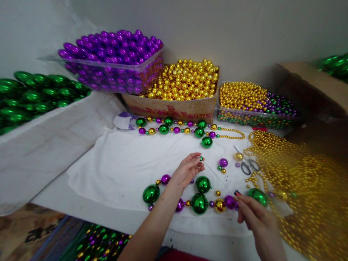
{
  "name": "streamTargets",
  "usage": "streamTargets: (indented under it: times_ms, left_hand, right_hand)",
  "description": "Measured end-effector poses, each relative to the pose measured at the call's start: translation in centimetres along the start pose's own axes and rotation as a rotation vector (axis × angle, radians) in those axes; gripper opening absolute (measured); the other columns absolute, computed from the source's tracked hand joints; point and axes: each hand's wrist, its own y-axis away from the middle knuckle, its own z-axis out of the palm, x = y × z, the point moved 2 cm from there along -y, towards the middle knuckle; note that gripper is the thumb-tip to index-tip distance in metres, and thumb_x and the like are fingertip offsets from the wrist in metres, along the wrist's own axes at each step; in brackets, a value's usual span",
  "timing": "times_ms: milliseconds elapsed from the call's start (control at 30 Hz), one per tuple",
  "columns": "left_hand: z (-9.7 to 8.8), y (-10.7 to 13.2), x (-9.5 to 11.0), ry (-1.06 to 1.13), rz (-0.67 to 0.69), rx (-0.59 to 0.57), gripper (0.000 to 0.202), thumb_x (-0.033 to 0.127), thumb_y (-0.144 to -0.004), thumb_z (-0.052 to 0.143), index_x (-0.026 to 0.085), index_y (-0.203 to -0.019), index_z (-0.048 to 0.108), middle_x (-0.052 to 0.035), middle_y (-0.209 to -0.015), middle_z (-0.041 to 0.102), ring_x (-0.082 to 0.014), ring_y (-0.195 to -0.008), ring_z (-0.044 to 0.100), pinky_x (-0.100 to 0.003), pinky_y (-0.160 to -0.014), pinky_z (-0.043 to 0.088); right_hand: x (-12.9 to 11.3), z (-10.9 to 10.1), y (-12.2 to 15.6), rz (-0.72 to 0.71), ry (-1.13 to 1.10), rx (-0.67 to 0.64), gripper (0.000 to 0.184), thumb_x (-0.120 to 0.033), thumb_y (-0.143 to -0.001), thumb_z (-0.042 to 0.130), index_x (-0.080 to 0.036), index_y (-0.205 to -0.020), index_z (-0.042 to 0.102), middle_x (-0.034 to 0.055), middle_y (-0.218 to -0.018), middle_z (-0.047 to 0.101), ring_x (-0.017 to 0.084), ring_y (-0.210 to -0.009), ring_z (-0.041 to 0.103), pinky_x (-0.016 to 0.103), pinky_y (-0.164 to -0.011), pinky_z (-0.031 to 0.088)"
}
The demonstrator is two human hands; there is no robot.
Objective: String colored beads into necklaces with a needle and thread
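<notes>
My left hand (187, 169) pinches a small green bead (201, 158) at the far end of a thin needle or wire (217, 176). My right hand (254, 215) pinches the near end of that wire, fingers closed. Below and between the hands lies a strand of large green, purple and gold balls (199, 203) on a white cloth (122, 170). A finished strand of the same colours (176, 128) lies farther back.
Scissors (248, 165) and loose beads (223, 162) lie right of my left hand. A heap of gold bead strings (304, 181) fills the right. Behind stand tubs of purple balls (114, 61), gold balls (185, 79), mixed small beads (252, 101); green balls (32, 96) at left.
</notes>
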Motion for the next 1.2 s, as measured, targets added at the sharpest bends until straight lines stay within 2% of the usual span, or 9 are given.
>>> streamTargets:
  times_ms: [200,467,600,700,767,867,967,1067,1200]
  left_hand:
    - [0.4,0.4,-0.1,0.068,-0.029,-0.038,0.026,0.012,-0.065,0.077,0.012,-0.085,0.060,-0.0011,-0.077,0.061,-0.0089,-0.065,0.060,-0.022,-0.067,0.051]
    - [3.3,1.0,-1.6,-0.099,-0.041,-0.080,0.022,0.025,-0.069,0.077,0.013,-0.076,0.060,-0.0024,-0.079,0.063,-0.0092,-0.064,0.058,-0.023,-0.063,0.050]
    - [4.0,1.5,-1.1,-0.341,0.068,-0.018,0.022,0.032,-0.072,0.073,0.013,-0.076,0.063,-0.0002,-0.066,0.060,-0.0096,-0.057,0.056,-0.022,-0.057,0.047]
    - [4.7,1.6,-0.6,-0.532,0.147,-0.013,0.023,0.036,-0.076,0.069,0.014,-0.082,0.066,0.0024,-0.057,0.055,-0.0072,-0.048,0.047,-0.019,-0.046,0.038]
    - [5.4,1.6,-0.6,-0.571,0.190,-0.052,0.022,0.035,-0.076,0.069,0.014,-0.083,0.067,0.0009,-0.067,0.059,-0.0061,-0.049,0.044,-0.018,-0.044,0.036]
    - [6.5,1.4,-0.6,-0.564,0.232,-0.104,0.019,0.034,-0.076,0.068,0.015,-0.079,0.067,-0.0015,-0.082,0.063,-0.0055,-0.052,0.045,-0.019,-0.046,0.036]
    - [7.0,1.2,-0.7,-0.546,0.264,-0.091,0.019,0.033,-0.075,0.068,0.014,-0.076,0.067,-0.0020,-0.081,0.063,-0.0062,-0.052,0.045,-0.020,-0.047,0.036]
    - [7.1,0.6,-1.0,-0.527,0.240,-0.113,0.020,0.034,-0.074,0.069,0.014,-0.075,0.068,-0.0008,-0.069,0.060,-0.0076,-0.052,0.045,-0.021,-0.048,0.036]
    - [8.1,-2.5,-2.1,-0.666,0.066,-0.372,0.017,0.027,-0.076,0.065,0.015,-0.086,0.069,-0.0038,-0.075,0.063,-0.0114,-0.061,0.052,-0.022,-0.057,0.041]
  right_hand:
    - [-1.2,0.5,-0.6,-0.056,0.012,-0.043,0.033,-0.050,-0.079,0.061,-0.018,-0.085,0.070,-0.0023,-0.050,0.051,0.012,-0.050,0.044,0.022,-0.047,0.032]
    - [-1.5,4.5,-3.2,-0.131,-0.041,-0.098,0.033,-0.048,-0.086,0.053,-0.019,-0.099,0.060,-0.0020,-0.059,0.056,0.015,-0.053,0.052,0.024,-0.050,0.040]
    - [-1.7,3.7,-3.4,-0.373,0.227,0.022,0.037,-0.041,-0.088,0.052,-0.020,-0.118,0.058,0.0076,-0.098,0.066,0.022,-0.086,0.060,0.035,-0.074,0.047]
    - [-2.8,3.0,-3.2,-0.539,0.324,0.111,0.037,-0.036,-0.087,0.054,-0.023,-0.121,0.060,0.0091,-0.118,0.061,0.026,-0.111,0.051,0.042,-0.093,0.040]
    - [-3.3,3.1,-3.4,-0.499,0.230,0.063,0.032,-0.035,-0.087,0.054,-0.023,-0.114,0.064,0.0087,-0.114,0.063,0.025,-0.107,0.054,0.039,-0.088,0.043]
    - [-3.6,3.4,-4.1,-0.264,-0.073,-0.053,0.024,-0.038,-0.083,0.059,-0.018,-0.091,0.069,0.0060,-0.084,0.068,0.021,-0.080,0.061,0.030,-0.066,0.047]
    - [-3.6,3.1,-4.4,-0.097,-0.252,-0.086,0.027,-0.042,-0.078,0.064,-0.015,-0.079,0.068,-0.0005,-0.057,0.059,0.012,-0.049,0.050,0.022,-0.045,0.038]
    - [-3.3,1.8,-4.5,-0.019,-0.403,-0.028,0.030,-0.043,-0.073,0.071,-0.014,-0.081,0.067,-0.0026,-0.053,0.056,0.007,-0.041,0.041,0.018,-0.038,0.028]
    - [-2.2,-0.2,-4.2,0.041,-0.620,0.121,0.032,-0.039,-0.067,0.078,-0.014,-0.083,0.066,-0.0016,-0.056,0.061,0.004,-0.039,0.037,0.015,-0.037,0.023]
